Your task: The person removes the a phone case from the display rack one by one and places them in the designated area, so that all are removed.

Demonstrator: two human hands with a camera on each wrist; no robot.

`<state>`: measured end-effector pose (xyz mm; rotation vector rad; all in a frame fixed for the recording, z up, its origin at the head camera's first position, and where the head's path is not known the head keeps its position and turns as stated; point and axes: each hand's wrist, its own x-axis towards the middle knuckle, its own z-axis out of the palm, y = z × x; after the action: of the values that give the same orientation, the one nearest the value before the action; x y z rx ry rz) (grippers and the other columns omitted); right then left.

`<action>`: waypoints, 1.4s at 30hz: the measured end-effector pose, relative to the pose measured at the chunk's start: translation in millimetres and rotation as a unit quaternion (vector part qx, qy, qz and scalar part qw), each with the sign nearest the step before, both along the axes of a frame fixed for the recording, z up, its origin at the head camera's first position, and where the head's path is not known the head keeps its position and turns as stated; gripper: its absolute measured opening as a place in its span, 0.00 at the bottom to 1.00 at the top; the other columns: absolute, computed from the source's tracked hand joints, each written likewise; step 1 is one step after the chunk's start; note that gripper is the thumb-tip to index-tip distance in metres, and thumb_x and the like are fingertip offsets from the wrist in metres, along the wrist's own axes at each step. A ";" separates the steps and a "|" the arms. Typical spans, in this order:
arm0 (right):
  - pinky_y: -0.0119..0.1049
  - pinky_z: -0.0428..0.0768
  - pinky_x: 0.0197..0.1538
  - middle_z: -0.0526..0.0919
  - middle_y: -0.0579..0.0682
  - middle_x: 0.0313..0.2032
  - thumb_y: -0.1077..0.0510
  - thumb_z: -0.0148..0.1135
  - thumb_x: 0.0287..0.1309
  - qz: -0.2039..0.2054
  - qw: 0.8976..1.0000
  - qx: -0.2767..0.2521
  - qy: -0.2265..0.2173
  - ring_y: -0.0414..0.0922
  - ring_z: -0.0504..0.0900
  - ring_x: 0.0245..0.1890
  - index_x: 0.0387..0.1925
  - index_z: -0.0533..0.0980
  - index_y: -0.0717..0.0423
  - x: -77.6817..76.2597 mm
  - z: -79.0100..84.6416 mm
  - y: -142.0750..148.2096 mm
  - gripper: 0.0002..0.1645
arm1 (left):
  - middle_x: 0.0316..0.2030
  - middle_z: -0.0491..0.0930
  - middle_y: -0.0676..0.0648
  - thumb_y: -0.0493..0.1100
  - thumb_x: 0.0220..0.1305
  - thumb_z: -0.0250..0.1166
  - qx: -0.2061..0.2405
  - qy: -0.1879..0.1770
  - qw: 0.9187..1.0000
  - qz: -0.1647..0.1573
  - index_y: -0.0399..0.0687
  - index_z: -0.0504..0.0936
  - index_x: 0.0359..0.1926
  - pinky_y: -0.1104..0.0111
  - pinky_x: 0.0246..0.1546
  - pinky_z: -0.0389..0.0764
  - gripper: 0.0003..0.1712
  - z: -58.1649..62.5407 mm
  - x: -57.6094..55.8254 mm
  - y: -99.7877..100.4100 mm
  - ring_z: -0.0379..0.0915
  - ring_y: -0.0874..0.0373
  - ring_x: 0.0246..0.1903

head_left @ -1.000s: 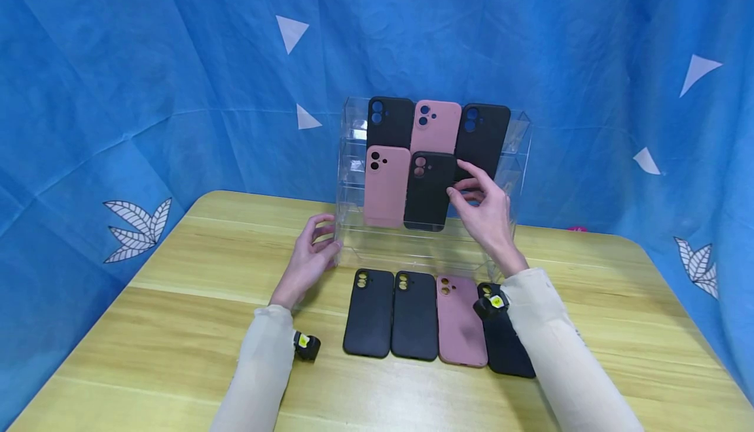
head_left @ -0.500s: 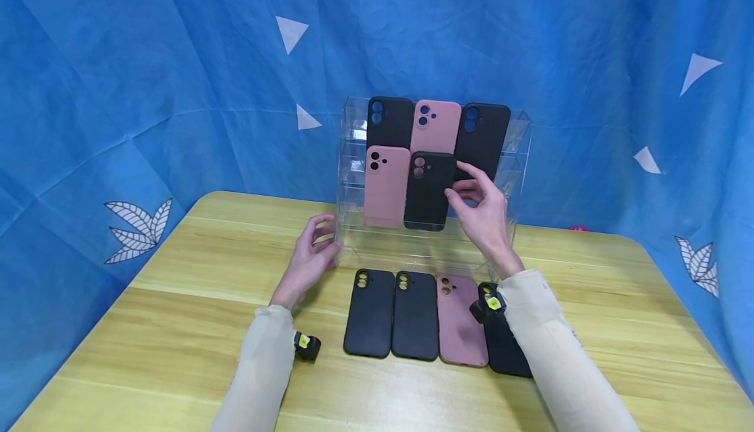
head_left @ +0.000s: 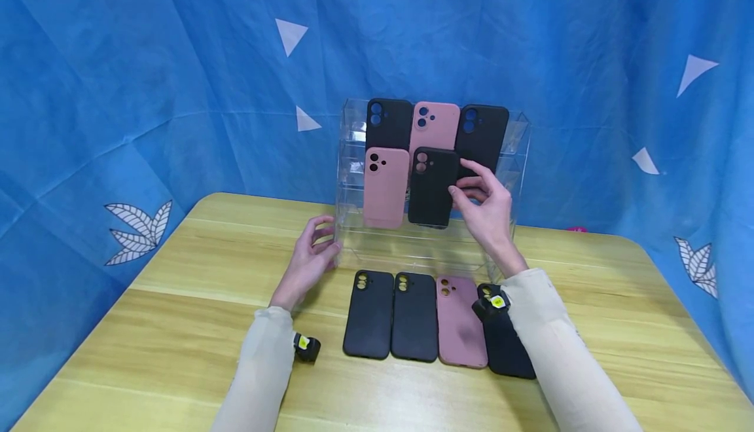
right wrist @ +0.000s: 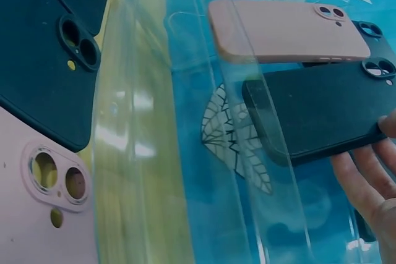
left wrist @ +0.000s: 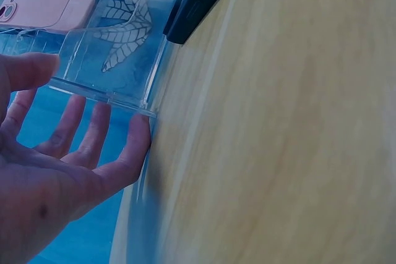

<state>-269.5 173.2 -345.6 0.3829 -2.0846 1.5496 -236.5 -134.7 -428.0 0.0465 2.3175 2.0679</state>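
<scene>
My right hand (head_left: 487, 213) pinches the right edge of a black phone case (head_left: 432, 186) in the clear acrylic display stand (head_left: 377, 245). The case's lower end overlaps the lip of the middle tier, as the right wrist view also shows for the black case (right wrist: 322, 112). Just left of it in that tier stands a pink phone case (head_left: 385, 186). At the stand's left side, my left hand (head_left: 307, 254) holds the side panel. In the left wrist view its fingertips lie against the panel edge, with the thumb (left wrist: 37, 69) in front.
Behind, the upper tier holds a black case (head_left: 390, 121), a pink case (head_left: 437, 121) and another black case (head_left: 485, 131). On the wooden table (head_left: 194, 327) before the stand lie two black cases (head_left: 369, 317), a pink case (head_left: 461, 327) and a black one partly under my right sleeve.
The black case in my right hand has shifted slightly up and to the right, opening a gap from the pink case beside it. My left hand stays in place at the stand.
</scene>
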 end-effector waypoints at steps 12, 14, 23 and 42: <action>0.29 0.87 0.36 0.80 0.57 0.41 0.65 0.66 0.65 0.014 1.000 -0.017 0.007 0.34 0.87 0.31 0.66 0.75 0.51 -2.3 4.6 13.3 0.28 | 0.68 0.69 0.40 0.36 0.73 0.60 0.002 -0.001 1.000 0.000 0.57 0.65 0.70 0.58 0.46 0.84 0.29 0.0 -1.1 0.1 0.72 0.40 0.66; 0.31 0.88 0.36 0.80 0.54 0.41 0.66 0.66 0.65 0.017 1.000 -0.022 0.003 0.33 0.88 0.31 0.66 0.74 0.52 -0.6 6.1 14.3 0.29 | 0.68 0.69 0.40 0.36 0.73 0.60 0.002 0.000 1.000 0.000 0.57 0.65 0.70 0.58 0.46 0.84 0.29 -0.2 -1.4 0.3 0.73 0.40 0.66; 0.35 0.89 0.35 0.78 0.49 0.39 0.69 0.62 0.65 0.059 0.996 -0.057 -0.047 0.36 0.88 0.29 0.66 0.69 0.55 8.9 9.7 21.6 0.29 | 0.68 0.69 0.40 0.35 0.73 0.60 0.005 0.000 1.000 0.000 0.57 0.65 0.70 0.57 0.46 0.84 0.29 -0.5 -1.3 0.4 0.72 0.40 0.66; 0.29 0.86 0.31 0.82 0.42 0.33 0.73 0.61 0.62 0.069 0.989 -0.098 -0.091 0.35 0.88 0.26 0.60 0.71 0.48 34.5 -2.2 52.4 0.28 | 0.68 0.70 0.40 0.36 0.72 0.60 0.007 -0.001 1.000 0.001 0.57 0.65 0.70 0.58 0.46 0.84 0.29 -1.0 -0.9 -0.1 0.73 0.40 0.65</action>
<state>-235.0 225.6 -347.8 0.3288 -2.0508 1.9177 -237.3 -134.8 -429.0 0.0435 2.3030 2.0852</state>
